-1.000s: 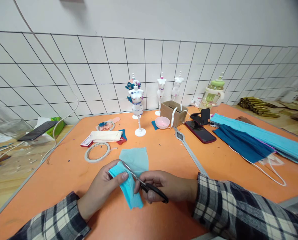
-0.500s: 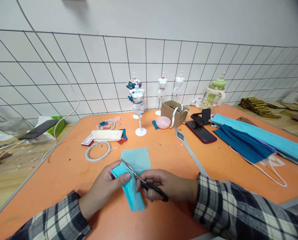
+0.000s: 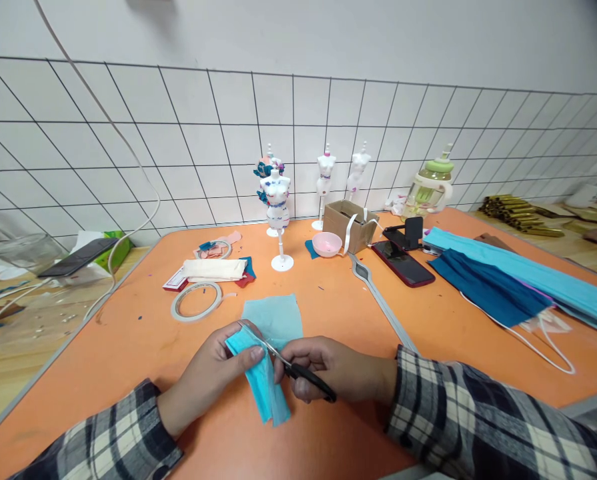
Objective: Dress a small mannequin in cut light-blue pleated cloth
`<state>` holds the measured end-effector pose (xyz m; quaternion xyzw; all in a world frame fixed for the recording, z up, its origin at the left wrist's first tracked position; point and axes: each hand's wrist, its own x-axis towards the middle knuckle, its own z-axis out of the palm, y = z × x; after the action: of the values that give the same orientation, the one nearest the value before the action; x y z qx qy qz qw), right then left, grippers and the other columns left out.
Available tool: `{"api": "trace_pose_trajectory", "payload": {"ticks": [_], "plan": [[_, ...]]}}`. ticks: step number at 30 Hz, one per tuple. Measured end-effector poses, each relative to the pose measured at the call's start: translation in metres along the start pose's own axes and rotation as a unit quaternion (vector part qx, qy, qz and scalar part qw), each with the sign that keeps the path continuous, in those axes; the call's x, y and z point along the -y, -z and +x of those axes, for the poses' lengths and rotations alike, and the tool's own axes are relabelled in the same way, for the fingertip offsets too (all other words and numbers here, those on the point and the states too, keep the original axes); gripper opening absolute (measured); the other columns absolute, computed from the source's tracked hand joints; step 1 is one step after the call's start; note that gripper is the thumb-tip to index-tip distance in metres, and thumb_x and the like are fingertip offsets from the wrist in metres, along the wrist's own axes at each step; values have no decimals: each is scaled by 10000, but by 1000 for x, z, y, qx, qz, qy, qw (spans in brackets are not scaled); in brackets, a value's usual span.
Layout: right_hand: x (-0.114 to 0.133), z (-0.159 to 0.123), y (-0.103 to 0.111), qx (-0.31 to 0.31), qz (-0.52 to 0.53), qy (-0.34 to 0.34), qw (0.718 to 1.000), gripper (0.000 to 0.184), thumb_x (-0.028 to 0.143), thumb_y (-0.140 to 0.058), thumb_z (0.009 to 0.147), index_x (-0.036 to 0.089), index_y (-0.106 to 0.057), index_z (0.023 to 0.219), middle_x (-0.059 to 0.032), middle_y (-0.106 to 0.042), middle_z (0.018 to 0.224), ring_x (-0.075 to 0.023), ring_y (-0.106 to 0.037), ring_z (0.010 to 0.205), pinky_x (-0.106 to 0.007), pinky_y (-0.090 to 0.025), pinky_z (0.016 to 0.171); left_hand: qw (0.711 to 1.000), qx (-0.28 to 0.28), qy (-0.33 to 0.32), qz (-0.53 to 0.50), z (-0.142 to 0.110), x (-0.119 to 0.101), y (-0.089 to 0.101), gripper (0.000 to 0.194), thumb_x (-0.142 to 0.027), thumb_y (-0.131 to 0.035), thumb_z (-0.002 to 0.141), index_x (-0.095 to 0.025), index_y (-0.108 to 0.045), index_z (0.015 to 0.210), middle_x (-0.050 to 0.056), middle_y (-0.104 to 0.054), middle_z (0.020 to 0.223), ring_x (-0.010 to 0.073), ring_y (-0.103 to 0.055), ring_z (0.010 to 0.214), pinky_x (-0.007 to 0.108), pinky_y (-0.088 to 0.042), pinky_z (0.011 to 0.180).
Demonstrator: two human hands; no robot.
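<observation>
My left hand (image 3: 223,363) pinches a folded piece of bright blue fabric (image 3: 261,387) between thumb and fingers, its lower end hanging over the table. Black-handled scissors (image 3: 311,380) are in my right hand (image 3: 323,367), fingers wrapped through and around the handles. Their blades point up and left and lie along the upper edge of the folded fabric, close to my left fingertips; the lower part of the blades is partly hidden by fabric and fingers. Just beyond, a flat pale blue fabric piece (image 3: 275,317) lies on the orange table (image 3: 218,433).
Left of centre lie a tape roll (image 3: 197,302) and a cream cloth strip (image 3: 214,269). Small white mannequins (image 3: 278,200) stand near the wall. A pink bowl (image 3: 327,245), cardboard box (image 3: 351,227), phone (image 3: 403,263), dark blue mask (image 3: 488,287) and green-lidded bottle (image 3: 431,187) are at the right.
The blades have closed further along the fabric's upper edge. At the lower end, the fabric's layers now hang more apart. Both hands stay in nearly the same place.
</observation>
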<state>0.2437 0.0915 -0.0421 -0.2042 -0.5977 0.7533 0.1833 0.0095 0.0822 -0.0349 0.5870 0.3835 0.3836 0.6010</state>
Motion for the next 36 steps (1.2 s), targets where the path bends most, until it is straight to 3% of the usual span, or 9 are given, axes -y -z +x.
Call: {"api": "trace_pose_trajectory", "payload": {"ticks": [5, 8, 12, 21, 28, 36], "plan": [[4, -1, -2, 1, -4, 2, 1000, 663, 730, -739, 699, 170, -582, 1020, 42, -532, 712, -80, -446, 587, -210, -323, 516, 1000, -5, 5, -1, 1, 2, 0, 334, -479, -786, 807, -173, -654, 822, 36, -744, 734, 190, -659, 665, 275, -514, 630], [6, 0, -3, -1, 13, 12, 1000, 649, 707, -767, 684, 154, -577, 967, 61, -495, 680, -56, -411, 555, -192, -301, 490, 1000, 6, 6, -16, 1, 2, -1, 313, -466, -766, 833, -187, -626, 820, 34, -760, 744, 194, -673, 671, 272, -510, 623], [7, -2, -2, -3, 11, -21, 1000, 637, 680, -762, 718, 161, -580, 1040, 55, -534, 699, -51, -431, 524, -168, -312, 432, 1000, 9, 1, -3, 2, -2, -4, 323, -481, -771, 822, -183, -647, 814, 36, -762, 740, 191, -667, 667, 268, -502, 622], [8, -3, -2, -3, 9, -30, 999, 581, 630, -767, 744, 163, -589, 1040, 64, -520, 693, -39, -428, 511, -136, -327, 397, 999, -14, 1, 34, 2, -4, -4, 367, -515, -802, 769, -179, -655, 745, 15, -722, 676, 170, -620, 612, 248, -455, 578], [7, -3, -2, -13, 10, -26, 1000, 613, 652, -775, 710, 154, -595, 1019, 64, -516, 671, -42, -405, 478, -147, -310, 368, 1000, 15, 12, 10, 4, -5, -6, 339, -494, -788, 793, -193, -632, 776, 16, -742, 682, 194, -660, 623, 262, -463, 577], [6, -3, -1, -6, 8, -31, 999, 492, 546, -758, 782, 164, -605, 1050, 54, -521, 701, -48, -422, 500, -130, -337, 365, 999, 32, 5, 22, 4, -4, -5, 345, -507, -769, 808, -191, -636, 773, 26, -750, 706, 204, -674, 652, 271, -484, 601]]}}
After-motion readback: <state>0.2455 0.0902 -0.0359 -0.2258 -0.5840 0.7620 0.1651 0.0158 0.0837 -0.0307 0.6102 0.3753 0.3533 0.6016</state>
